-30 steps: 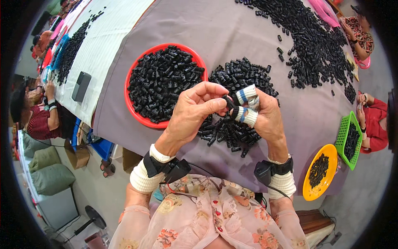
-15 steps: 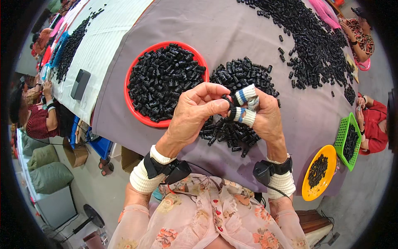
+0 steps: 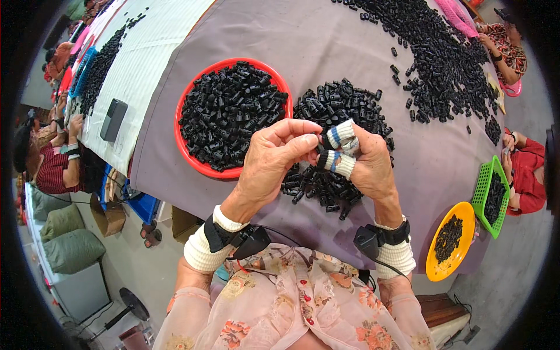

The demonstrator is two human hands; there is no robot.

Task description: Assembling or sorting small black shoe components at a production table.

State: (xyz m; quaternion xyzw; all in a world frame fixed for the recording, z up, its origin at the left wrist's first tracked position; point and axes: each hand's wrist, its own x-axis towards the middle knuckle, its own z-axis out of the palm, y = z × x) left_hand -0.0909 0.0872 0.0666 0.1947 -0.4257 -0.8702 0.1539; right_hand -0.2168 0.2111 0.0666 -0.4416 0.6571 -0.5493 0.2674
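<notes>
Our left hand (image 3: 265, 158) pinches a small black part (image 3: 320, 149) just left of our curled right hand (image 3: 374, 168), whose hold we cannot tell

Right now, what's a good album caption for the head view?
Left hand and right hand, close together above a pile of black parts beside a red basin.

Head-worn fisheye, looking down, from close above

Black parts (image 3: 341, 108), red basin (image 3: 224, 173), floral blouse (image 3: 262, 303)
</notes>
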